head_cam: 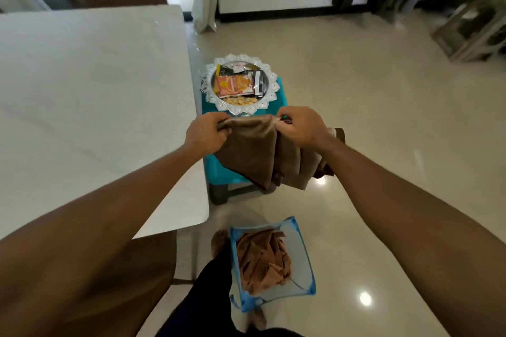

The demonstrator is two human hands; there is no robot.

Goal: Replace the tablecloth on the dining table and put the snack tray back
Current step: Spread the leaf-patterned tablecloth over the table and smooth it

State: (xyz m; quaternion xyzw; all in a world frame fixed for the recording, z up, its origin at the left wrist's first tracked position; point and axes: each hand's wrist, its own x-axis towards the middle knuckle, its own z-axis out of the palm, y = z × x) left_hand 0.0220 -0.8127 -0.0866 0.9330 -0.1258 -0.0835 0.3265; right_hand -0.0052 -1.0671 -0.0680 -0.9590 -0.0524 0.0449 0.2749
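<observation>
1. Brown tablecloth point(254, 150) hangs folded above the turquoise stool point(219, 169), beside the table point(82, 90).
2. Your left grip point(205, 134) and right grip point(301, 128) both pinch its top edge.
3. Snack tray point(274, 88) sits on the stool.

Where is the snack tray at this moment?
Head view: the snack tray sits on the teal stool, right of the dining table, just beyond the brown tablecloth gripped by the left hand and right hand.

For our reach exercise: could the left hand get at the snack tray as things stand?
Probably not yet: the path is open, but the left hand grips the brown tablecloth just short of the snack tray.
</observation>
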